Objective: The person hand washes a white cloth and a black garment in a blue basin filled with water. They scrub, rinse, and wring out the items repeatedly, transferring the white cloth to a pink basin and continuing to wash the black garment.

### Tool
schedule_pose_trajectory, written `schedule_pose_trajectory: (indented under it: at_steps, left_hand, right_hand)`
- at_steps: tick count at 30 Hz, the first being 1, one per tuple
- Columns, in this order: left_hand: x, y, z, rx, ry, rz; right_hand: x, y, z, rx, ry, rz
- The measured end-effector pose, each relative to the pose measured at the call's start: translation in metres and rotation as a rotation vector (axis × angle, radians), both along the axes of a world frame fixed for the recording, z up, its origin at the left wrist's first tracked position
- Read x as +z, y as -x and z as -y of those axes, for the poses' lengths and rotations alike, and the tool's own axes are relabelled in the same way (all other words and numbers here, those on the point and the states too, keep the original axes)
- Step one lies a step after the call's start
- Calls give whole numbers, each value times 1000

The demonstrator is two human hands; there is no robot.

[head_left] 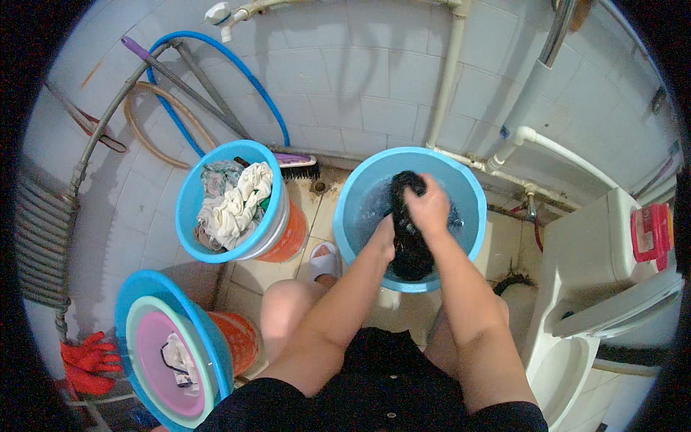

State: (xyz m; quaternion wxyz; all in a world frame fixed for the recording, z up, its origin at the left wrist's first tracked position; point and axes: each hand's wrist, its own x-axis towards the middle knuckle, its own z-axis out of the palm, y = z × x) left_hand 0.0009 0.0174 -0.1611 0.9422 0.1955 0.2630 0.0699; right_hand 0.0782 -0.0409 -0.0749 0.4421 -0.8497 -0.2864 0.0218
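A light blue basin stands on the floor before me, with bluish water and some suds showing in it. Over the water I hold a long, wet-looking bundle of black cloth; what garment it is, I cannot make out. My right hand, slightly blurred, is closed on the upper part of the bundle. Lower down, my left hand grips its left side, with most of its fingers hidden behind the cloth.
Left of the basin, a blue basin of light clothes rests on an orange bucket. Nested basins stand nearer me, beside red gloves. A brush lies by the wall; a toilet is at right.
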Motion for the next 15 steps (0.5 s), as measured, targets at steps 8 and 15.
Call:
schedule_pose_trajectory:
  at_steps: [8, 15]
  left_hand:
    - [-44, 7, -71, 374, -1458, -521]
    - [6, -4, -12, -988, -1779, -987]
  right_hand:
    - [-47, -53, 33, 272, 250, 445]
    - [-114, -22, 38, 266, 1140, 264]
